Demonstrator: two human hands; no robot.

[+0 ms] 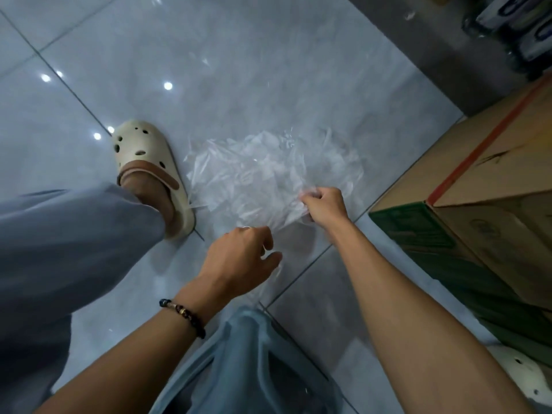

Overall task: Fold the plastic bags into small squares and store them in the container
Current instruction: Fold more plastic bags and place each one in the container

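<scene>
Floor: big shiny grey tiles lie under both hands. They give a flat spot to spread a bag on.

Cardboard box: it sits to the right of the right hand, with a red tape line on top and a green side. The green side has print on it, but it is too blurry to read. I cannot tell if this is the storing box.

Plastic bags: a crumpled see-through pile lies on the floor, just past both hands. The near edge is bunched up in the fingers. Nothing is folded yet.

Clog: a cream shoe with holes sits to the left of the pile, past the left hand. No name shows on it.

Right hand: its fingers are curled tight, pinching a bunch of plastic at the right edge of the pile.

Left hand: it is at the near edge of the pile with the fingers curled. It seems to pinch the thin plastic, but the hand hides the hold.

Bracelet: dark beads sit on the left wrist.

How to do it well: I think the job is to pull one bag free. Lift slowly so the others stay down. Then lay it flat and press the air out before folding.

Writing: no words can be read anywhere.
</scene>
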